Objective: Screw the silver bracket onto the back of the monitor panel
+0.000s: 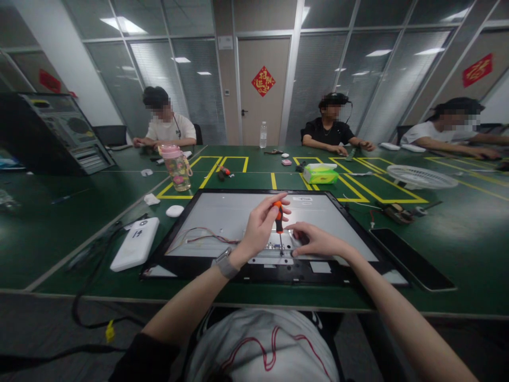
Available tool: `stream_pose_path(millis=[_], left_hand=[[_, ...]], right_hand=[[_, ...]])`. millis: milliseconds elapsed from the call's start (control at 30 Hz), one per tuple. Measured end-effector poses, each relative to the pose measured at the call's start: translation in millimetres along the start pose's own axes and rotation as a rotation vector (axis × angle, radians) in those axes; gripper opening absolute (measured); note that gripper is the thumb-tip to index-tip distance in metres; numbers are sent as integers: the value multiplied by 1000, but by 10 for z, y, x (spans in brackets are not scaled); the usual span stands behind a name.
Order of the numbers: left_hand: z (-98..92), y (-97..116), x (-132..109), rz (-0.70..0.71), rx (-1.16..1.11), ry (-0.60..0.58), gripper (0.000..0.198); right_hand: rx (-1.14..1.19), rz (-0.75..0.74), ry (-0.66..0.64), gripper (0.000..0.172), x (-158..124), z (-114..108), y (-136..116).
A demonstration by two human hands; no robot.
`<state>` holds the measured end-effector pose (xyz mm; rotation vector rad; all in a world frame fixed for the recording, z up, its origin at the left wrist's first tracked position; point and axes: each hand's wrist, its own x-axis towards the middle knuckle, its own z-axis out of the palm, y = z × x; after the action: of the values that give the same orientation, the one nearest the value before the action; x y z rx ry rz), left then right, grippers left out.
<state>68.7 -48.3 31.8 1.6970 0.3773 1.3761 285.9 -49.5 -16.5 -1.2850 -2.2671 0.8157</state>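
Two hands at worktop [457, 239] near edge | left grip [260, 225] pinching upright screwdriver [279, 215] | right grip [318, 241] loosely spread, fingertips touching panel [222, 212]

Ceiling panels [124, 24] are lighting the room evenly; glass walls [358, 79] are reflecting them, edges are bending outward, and faces are appearing blurred.

Far half of the panel [230, 212] lies bare; wires [199, 233] left, phone [413, 258] right.
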Motion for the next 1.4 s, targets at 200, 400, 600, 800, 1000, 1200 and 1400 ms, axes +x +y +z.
stream_pose_path(millis=[200,400,600,800,1000,1200,1400], left_hand=[[-5,-9,-7,92,228,106,22],[-5,-1,-10,55,52,54,31],[1,11,-29,149,300,132,21],[0,45,-34,151,266,78,31],[16,34,-42,194,341,123,19],[16,23,-44,115,180,76,31],[-4,2,-32,172,275,122,22]], right_hand=[[-4,-11,11,70,1,4,1],[2,-20,8,68,-2,2,1],[-3,-19,10,71,2,8,21],[-2,-16,6,70,-4,-2,3],[-25,-24,9,71,4,7,44],[-15,-17,8,70,-4,7,45],[-23,-11,0,71,-5,-3,20]])
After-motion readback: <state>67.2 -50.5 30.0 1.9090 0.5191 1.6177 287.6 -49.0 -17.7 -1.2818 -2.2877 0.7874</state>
